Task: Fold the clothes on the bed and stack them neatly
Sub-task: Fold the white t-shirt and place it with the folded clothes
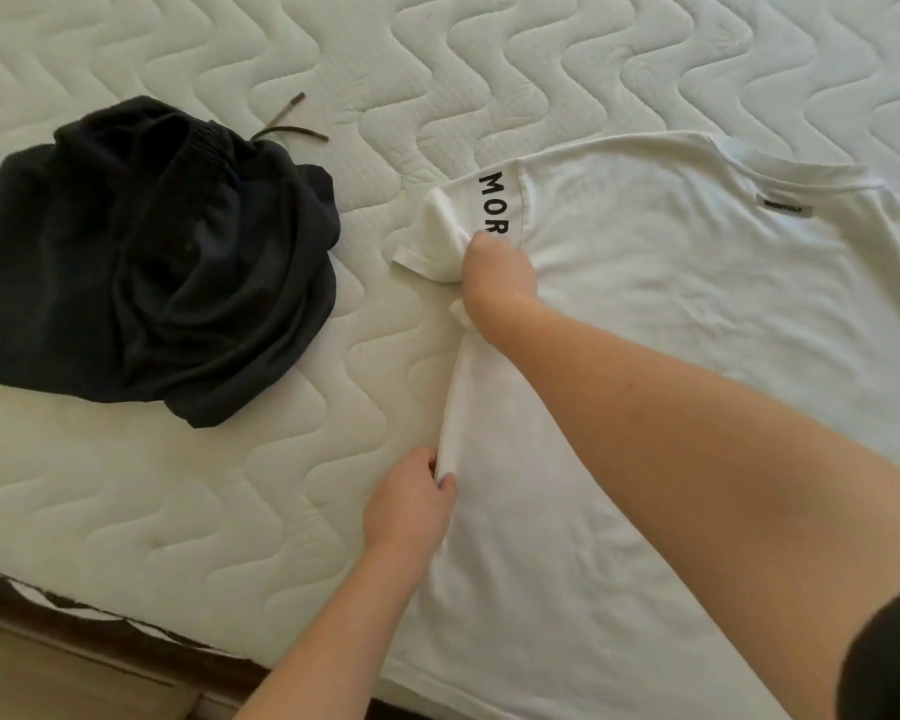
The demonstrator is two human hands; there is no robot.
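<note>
White T-shirt (pixel 671 314) on mattress (pixel 204 511), both hands pinching its edge

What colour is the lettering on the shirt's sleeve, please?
Black lettering on the white shirt, head view.

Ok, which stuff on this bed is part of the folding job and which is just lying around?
Part of the job:
white T-shirt, gripped at the sleeve by the right hand and pinched along its side edge by the left hand
crumpled dark shorts, not yet folded

Just there:
quilted mattress
wooden bed frame
</note>
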